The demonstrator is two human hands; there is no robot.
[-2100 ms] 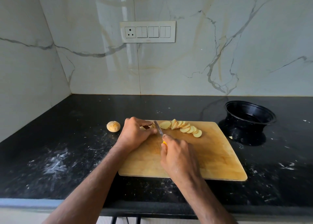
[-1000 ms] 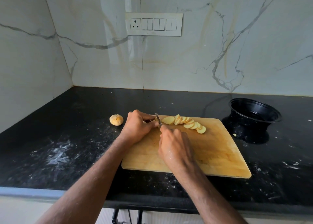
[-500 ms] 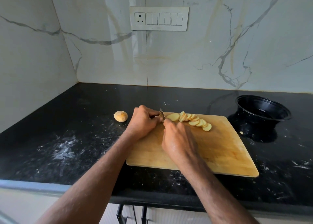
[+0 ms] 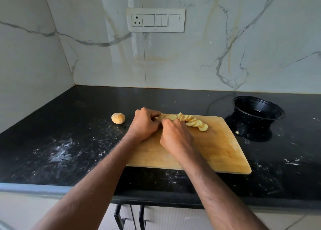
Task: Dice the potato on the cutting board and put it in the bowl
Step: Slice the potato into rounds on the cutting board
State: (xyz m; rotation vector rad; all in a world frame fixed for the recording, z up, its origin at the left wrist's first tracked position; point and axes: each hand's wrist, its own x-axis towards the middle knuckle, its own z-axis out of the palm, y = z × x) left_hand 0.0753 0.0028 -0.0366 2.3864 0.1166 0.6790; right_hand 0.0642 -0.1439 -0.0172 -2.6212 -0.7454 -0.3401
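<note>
Head view showed the cutting board [image 4: 217, 151] at centre frame, the black bowl [image 4: 258, 110] upper right. Both curled hands met at its far-left corner: left hand [image 4: 145, 123] gripping the potato [image 4: 160, 116] remnant, right hand [image 4: 175, 136] clenched, its knife hidden. Fanned slices [image 4: 192, 123] looked firm, wet, slippery; best pinched flat by edges.

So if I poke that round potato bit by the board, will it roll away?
Probably a bit. The potato end looks domed, so it may wobble or roll on the smooth black counter. Being small, it is likely light and slides easily.
</note>
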